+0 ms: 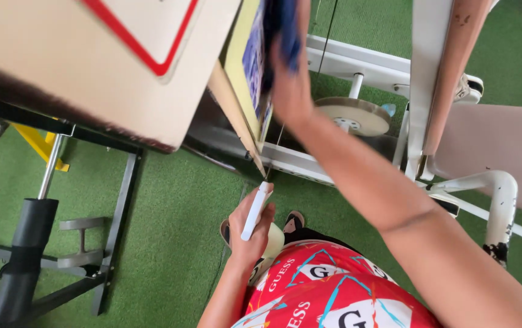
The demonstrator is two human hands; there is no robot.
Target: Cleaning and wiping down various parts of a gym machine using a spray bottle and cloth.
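Note:
My right hand reaches up and forward, pressing a dark blue cloth against the face of a tan and yellow panel on a weight machine. My left hand hangs low by my waist, closed around a spray bottle with a white trigger head and a pale body. My red patterned shirt fills the bottom of the view.
A tan padded board with a red outline sits at the upper left on a black frame. White machine tubing, a round pulley and a beige seat pad stand to the right. Green turf covers the floor.

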